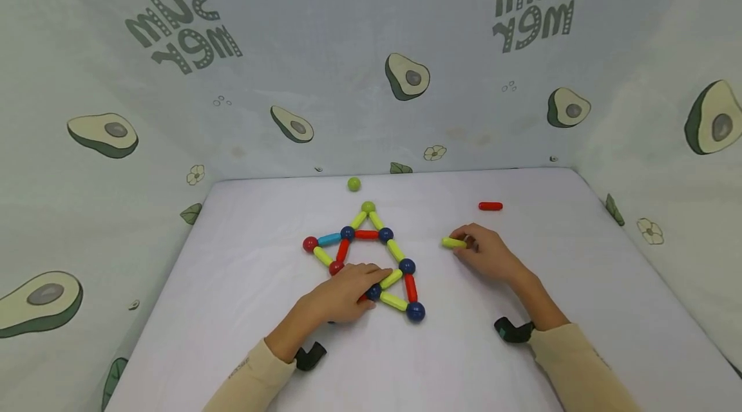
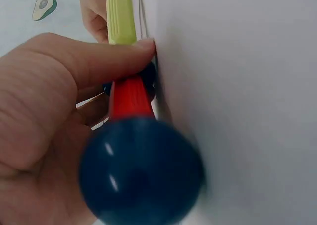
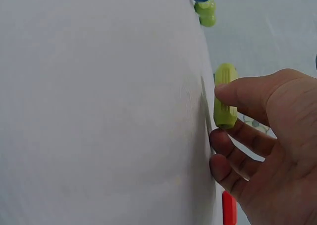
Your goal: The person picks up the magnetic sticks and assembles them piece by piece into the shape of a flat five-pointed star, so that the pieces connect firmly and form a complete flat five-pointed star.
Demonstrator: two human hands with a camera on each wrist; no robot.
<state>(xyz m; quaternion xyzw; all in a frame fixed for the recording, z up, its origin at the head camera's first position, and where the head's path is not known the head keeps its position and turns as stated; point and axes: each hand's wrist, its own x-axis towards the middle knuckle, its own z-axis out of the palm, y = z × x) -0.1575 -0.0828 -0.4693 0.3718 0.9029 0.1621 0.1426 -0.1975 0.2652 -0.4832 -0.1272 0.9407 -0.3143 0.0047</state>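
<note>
A flat structure of magnetic rods and balls [image 1: 367, 234] lies on the white table, in yellow-green, red and light blue rods with blue, red and green balls. My left hand [image 1: 348, 293] grips its near side, thumb over a joint by a blue ball [image 1: 373, 291], hiding part of it. In the left wrist view a red rod [image 2: 131, 98] runs from the thumb to a large blue ball [image 2: 141, 170]. To the right of the structure, my right hand [image 1: 484, 252] pinches a loose yellow-green rod [image 3: 225, 98] between thumb and fingers, close to the tabletop.
A loose red rod [image 1: 490, 206] lies on the table beyond my right hand. One loose green ball [image 1: 354, 184] sits near the table's back edge. Printed cloth [image 1: 359, 45] hangs behind the table. Dark wrist devices [image 1: 513, 330] sit under both forearms.
</note>
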